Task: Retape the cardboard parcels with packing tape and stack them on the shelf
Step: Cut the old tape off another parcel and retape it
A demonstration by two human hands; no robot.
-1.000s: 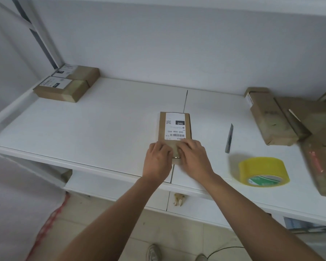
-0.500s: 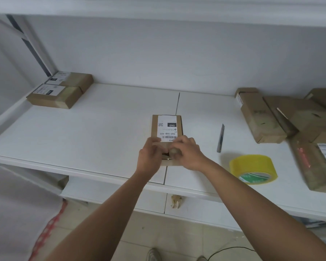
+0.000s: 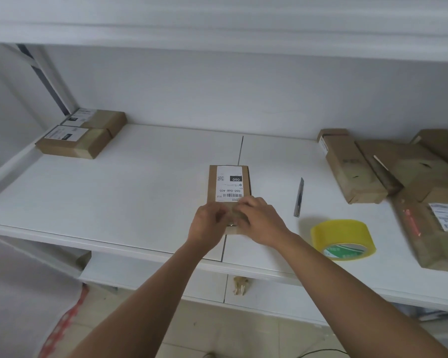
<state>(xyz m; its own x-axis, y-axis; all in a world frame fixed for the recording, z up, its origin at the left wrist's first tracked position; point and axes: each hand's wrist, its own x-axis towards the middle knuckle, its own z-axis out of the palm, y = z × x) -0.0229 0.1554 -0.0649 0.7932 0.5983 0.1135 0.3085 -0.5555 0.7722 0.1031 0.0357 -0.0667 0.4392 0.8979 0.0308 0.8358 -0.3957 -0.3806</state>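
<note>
A small cardboard parcel (image 3: pixel 229 182) with a white label lies flat in the middle of the white shelf (image 3: pixel 140 192). My left hand (image 3: pixel 207 226) and my right hand (image 3: pixel 259 220) meet over its near end, fingers curled onto the box edge and hiding it. A yellow roll of packing tape (image 3: pixel 343 239) lies flat on the shelf to the right of my right wrist. Two labelled parcels (image 3: pixel 73 143) sit side by side in the far left corner.
A grey utility knife (image 3: pixel 299 197) lies between the parcel and the tape roll. Several cardboard parcels (image 3: pixel 352 166) are heaped at the right end, with a larger one (image 3: pixel 435 228) nearer the front. An upper shelf board (image 3: pixel 217 27) overhangs. Tiled floor shows below.
My fingers went from lying flat on the parcel's near end to curling over it. The view tilted up a little; the parcel has stayed in place.
</note>
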